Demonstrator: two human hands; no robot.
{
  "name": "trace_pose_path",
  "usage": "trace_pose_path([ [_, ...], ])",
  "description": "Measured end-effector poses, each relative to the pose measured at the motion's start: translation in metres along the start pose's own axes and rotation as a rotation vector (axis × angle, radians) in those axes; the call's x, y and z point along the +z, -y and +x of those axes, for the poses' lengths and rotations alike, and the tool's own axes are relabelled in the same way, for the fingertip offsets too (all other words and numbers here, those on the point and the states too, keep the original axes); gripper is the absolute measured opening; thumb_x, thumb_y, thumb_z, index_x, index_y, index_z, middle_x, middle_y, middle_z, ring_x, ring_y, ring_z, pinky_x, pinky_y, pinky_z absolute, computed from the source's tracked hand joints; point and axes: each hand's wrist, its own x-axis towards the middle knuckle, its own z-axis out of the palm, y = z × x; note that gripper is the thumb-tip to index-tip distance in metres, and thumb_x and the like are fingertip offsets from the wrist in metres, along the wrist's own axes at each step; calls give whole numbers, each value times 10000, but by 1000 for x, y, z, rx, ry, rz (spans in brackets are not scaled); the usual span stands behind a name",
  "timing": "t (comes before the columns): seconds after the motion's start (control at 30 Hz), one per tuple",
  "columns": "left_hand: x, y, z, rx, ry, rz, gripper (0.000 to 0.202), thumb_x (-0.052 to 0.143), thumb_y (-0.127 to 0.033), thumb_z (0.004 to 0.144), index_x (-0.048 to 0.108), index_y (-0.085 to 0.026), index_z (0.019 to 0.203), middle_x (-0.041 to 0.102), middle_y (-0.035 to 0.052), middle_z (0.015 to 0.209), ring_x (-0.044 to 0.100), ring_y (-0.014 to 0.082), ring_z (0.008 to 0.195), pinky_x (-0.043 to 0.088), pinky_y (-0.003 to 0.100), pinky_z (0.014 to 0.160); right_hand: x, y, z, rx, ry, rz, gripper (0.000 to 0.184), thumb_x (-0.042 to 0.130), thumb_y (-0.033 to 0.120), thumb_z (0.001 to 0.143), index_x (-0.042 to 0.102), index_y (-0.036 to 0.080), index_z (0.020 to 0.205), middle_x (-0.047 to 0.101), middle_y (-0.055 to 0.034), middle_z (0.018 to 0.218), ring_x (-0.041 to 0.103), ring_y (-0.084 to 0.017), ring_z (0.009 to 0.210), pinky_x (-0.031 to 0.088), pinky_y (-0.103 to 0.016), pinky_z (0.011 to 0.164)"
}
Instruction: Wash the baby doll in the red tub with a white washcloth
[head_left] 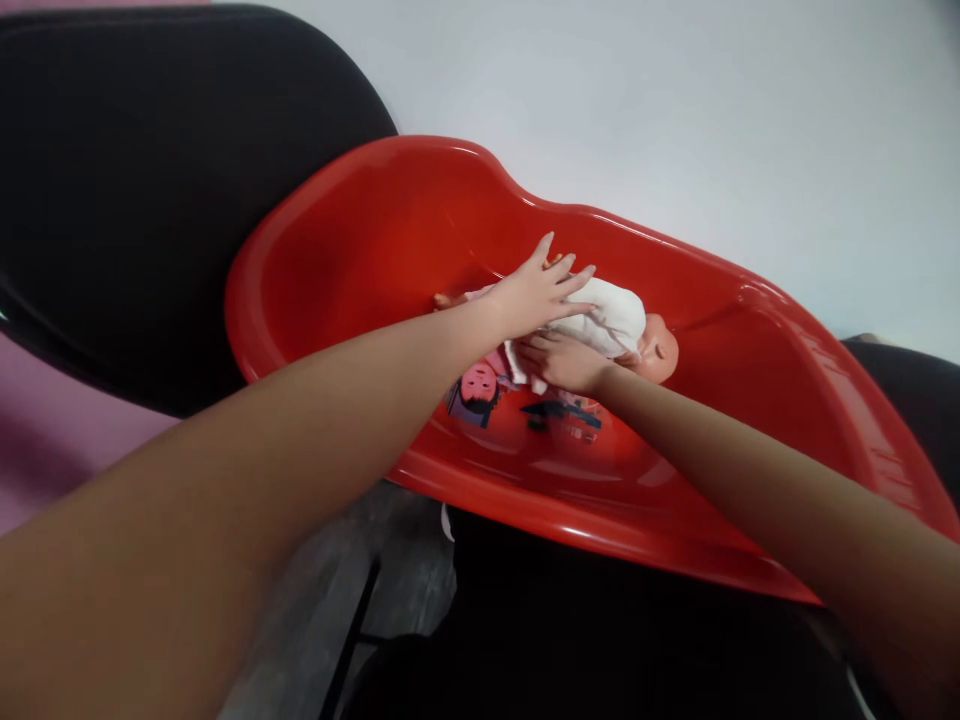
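A baby doll [615,310] in white clothing lies inside a red plastic baby bathtub [360,230], its bare head [660,348] toward the right. My left hand [541,285] lies across the doll's body, with fingers spread apart. Just below it, my right hand [568,362] grips the near side of the doll, its fingers bent and close together. A flap of white cloth [517,368] shows beneath those fingers. My hands and left forearm hide much of the doll's middle and lower body.
Cartoon pictures [478,388] decorate the tub's floor. The tub rests across dark chairs, with a black chair back [150,180] at the left and another dark edge [907,375] at the right. A pale wall [637,110] stands behind. Grey floor [375,560] shows below.
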Motion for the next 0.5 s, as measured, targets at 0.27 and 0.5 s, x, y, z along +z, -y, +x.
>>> trace_pose_path([
  [0.27,-4,-1,-4,51,-12,4,613,432,-280,1011,287,-432,1588,338,59,1624,400,411,1417,5,808,1133,55,-24,12,260,-48,36,535,339,156,981,430,48,1497,455,-204,1555,415,-302,1463,329,-506,1217],
  [0.5,-5,-6,-6,98,-41,110,622,383,-236,1021,262,-455,1591,420,89,1575,484,355,1369,66,724,1189,43,-6,-85,296,-22,-25,575,398,61,862,563,100,1411,597,-171,1435,436,-307,1450,279,-495,1249],
])
